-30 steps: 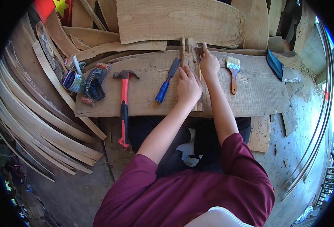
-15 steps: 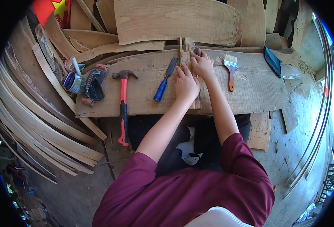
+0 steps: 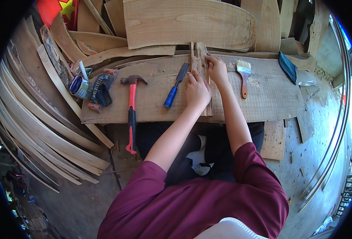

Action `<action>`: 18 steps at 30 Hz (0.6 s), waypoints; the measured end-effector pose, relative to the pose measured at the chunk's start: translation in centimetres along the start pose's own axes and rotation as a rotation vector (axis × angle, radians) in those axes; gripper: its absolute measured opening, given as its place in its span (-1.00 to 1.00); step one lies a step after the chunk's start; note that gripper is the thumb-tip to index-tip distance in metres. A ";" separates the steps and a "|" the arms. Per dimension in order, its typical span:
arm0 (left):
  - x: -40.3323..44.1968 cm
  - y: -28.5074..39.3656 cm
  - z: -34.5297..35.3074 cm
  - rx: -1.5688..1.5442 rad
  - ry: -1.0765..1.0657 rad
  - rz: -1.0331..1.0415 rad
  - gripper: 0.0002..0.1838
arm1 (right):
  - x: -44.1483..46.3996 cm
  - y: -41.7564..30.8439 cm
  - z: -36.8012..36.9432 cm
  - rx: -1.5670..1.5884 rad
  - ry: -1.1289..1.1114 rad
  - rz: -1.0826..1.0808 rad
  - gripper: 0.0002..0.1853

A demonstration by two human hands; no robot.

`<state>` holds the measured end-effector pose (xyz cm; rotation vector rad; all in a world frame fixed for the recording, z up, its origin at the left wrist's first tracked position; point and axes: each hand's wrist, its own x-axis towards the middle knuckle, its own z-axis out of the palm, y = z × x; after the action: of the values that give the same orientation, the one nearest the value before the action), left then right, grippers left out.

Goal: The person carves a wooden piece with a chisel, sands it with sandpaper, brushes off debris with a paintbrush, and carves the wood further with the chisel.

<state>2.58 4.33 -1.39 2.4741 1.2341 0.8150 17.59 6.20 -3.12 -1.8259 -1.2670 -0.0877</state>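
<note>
A narrow, rough wooden piece (image 3: 201,49) lies upright in view across the wide plank (image 3: 156,93). Over its middle, my left hand (image 3: 198,91) is closed, pressing and gripping it. My right hand (image 3: 217,71) is beside its upper right edge, fingers curled together; what they pinch is hidden. Left of my left hand lies a chisel (image 3: 176,85) with a blue handle, blade pointing away. Farther left is a red and black claw hammer (image 3: 131,107), its handle past the plank's near edge. A flat paintbrush (image 3: 244,79) with a wooden handle lies right of my right hand.
On the plank's left stand a small can (image 3: 80,87) and a black tool (image 3: 101,92) with orange ends. A teal cloth (image 3: 288,67) lies at the right. Curved wood strips (image 3: 44,131) fill the left; large boards (image 3: 188,24) lean behind. Thin rods (image 3: 330,139) curve at the far right.
My right hand, with its index finger stretched out at first, came down to the wooden piece and now has curled fingers at its edge. My left hand stays on the piece.
</note>
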 end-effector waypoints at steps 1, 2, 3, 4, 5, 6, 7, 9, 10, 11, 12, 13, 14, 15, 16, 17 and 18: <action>0.0 0.0 0.1 -0.001 0.001 -0.001 -0.34 | 0.1 -0.5 -0.2 0.000 -0.001 -0.001 -0.56; 0.1 -0.1 0.3 0.011 0.024 0.014 -0.34 | 0.2 -1.1 -0.2 0.066 0.090 0.071 -0.56; 0.1 -0.1 0.1 0.025 0.046 0.029 -0.34 | 0.2 -1.2 0.0 0.133 0.181 0.144 -0.56; 0.1 0.0 0.0 0.026 0.046 0.029 -0.34 | 0.5 -1.4 0.2 0.135 0.181 0.144 -0.56; 0.1 0.1 -0.2 0.012 0.015 0.011 -0.34 | 1.1 -1.7 0.5 0.116 0.199 0.136 -0.62; 0.0 0.1 -0.2 -0.003 -0.016 -0.008 -0.34 | 1.6 -1.3 1.0 0.097 0.217 0.129 -0.67; 0.0 0.1 -0.3 -0.002 -0.016 -0.008 -0.34 | 2.0 -1.0 1.5 0.098 0.216 0.128 -0.67; 0.1 0.1 -0.3 0.010 -0.005 0.005 -0.34 | 2.6 -0.6 2.1 -0.032 0.196 -0.048 -0.78; 0.1 0.1 -0.2 0.010 -0.006 0.005 -0.34 | 2.6 -0.6 2.2 -0.033 0.196 -0.048 -0.78; 0.1 0.1 -0.2 0.009 -0.008 0.005 -0.34 | 2.5 -0.5 2.3 -0.072 0.219 -0.043 -0.81; 0.1 0.1 -0.2 0.007 -0.011 0.003 -0.34 | 2.3 -0.7 2.2 -0.112 0.242 -0.038 -0.82; 0.1 0.0 -0.1 0.006 -0.015 0.000 -0.34 | 2.1 -0.7 2.0 -0.113 0.238 -0.036 -0.82; 0.0 0.0 -0.1 0.011 -0.009 0.007 -0.34 | 1.7 -0.7 1.7 -0.078 0.207 -0.010 -0.84; 0.0 0.0 -0.1 0.015 -0.002 0.015 -0.33 | 1.4 -0.7 1.6 -0.044 0.177 0.016 -0.85; -0.1 0.1 -0.2 0.013 -0.007 0.012 -0.33 | 1.0 -0.7 1.5 -0.046 0.173 0.019 -0.85; -0.1 0.1 -0.3 0.009 -0.023 0.004 -0.33 | 0.7 -0.7 1.4 -0.062 0.171 0.009 -0.85; 0.0 0.1 -0.2 0.005 -0.036 -0.003 -0.33 | 0.8 -0.9 1.3 -0.078 0.172 -0.005 -0.86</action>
<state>2.50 4.25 -1.15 2.4789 1.2294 0.7642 16.79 7.77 -2.95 -1.8389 -1.1616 -0.2940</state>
